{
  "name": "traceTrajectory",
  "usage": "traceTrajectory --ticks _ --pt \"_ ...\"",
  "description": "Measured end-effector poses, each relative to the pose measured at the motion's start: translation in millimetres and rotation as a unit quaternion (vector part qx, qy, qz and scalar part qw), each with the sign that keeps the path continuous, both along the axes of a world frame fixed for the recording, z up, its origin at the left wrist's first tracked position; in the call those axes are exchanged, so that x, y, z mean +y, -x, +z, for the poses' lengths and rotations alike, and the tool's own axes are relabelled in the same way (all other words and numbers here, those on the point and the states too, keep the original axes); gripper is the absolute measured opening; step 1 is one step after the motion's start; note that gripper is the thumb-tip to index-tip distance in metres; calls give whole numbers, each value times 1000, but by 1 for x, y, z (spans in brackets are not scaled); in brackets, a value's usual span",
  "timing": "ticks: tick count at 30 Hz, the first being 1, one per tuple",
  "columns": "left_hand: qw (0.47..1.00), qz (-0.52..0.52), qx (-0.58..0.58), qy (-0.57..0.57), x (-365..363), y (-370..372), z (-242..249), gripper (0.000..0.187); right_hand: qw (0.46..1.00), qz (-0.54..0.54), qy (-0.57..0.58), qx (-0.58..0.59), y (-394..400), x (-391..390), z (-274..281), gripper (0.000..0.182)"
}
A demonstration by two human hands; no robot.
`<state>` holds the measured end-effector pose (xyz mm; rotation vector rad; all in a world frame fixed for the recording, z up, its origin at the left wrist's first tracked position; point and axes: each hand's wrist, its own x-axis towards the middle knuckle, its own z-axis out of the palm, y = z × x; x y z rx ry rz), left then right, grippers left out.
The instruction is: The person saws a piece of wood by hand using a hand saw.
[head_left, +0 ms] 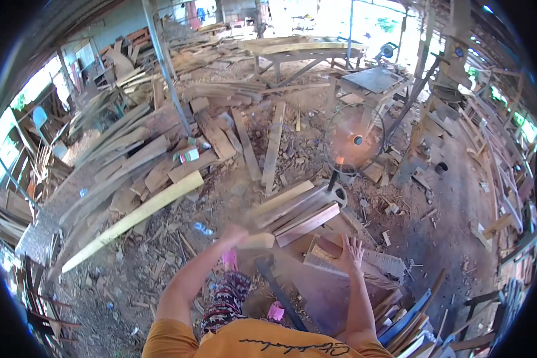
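My left hand (234, 235) is closed at the left end of a short pale wooden block (259, 241), both slightly blurred. My right hand (351, 255), fingers spread, is over a rough wooden block (376, 262) on the right. Just beyond my hands lie several sawn wooden boards (309, 223), side by side. Below the pale block a dark metal bar (280, 292) slants down toward my body.
A standing fan (357, 141) faces me beyond the boards. To the left, a long pale plank (137, 218) rests among piled timber. More wood strips (406, 322) are stacked at lower right. A workbench (307, 51) stands far back. Wood scraps cover the ground.
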<state>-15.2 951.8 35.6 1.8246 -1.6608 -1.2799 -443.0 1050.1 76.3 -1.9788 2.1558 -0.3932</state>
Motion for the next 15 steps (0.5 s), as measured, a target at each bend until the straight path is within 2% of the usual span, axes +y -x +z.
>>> traceTrajectory --ticks 3,5,6,7,8,10,12,13,15 --pt "999 26 1 -41 24 29 7 21 1000 6 16 5 3 0 -9 100" --pt "983 78 160 -53 29 65 11 19 1000 5 15 -1 4 3 -9 99" --pt "988 -10 145 -48 35 85 38 16 1000 8 14 -3 5 1 -7 97" --pt "970 -110 208 -66 22 96 22 18 1000 4 6 3 4 2 -3 96" --pt "989 -91 103 -50 24 111 1 23 1000 -11 7 -2 5 2 -3 96" --pt "984 -147 91 -48 29 141 -15 29 999 0 32 -6 5 2 -11 101" --pt "968 -240 -11 76 31 173 -20 34 1000 -7 26 -10 7 -1 -11 101" --pt "966 -249 -11 71 30 184 -25 34 1000 -6 26 -9 6 0 -10 101" --pt "927 -281 5 246 29 203 -43 42 999 -18 40 -3 6 0 -17 101"
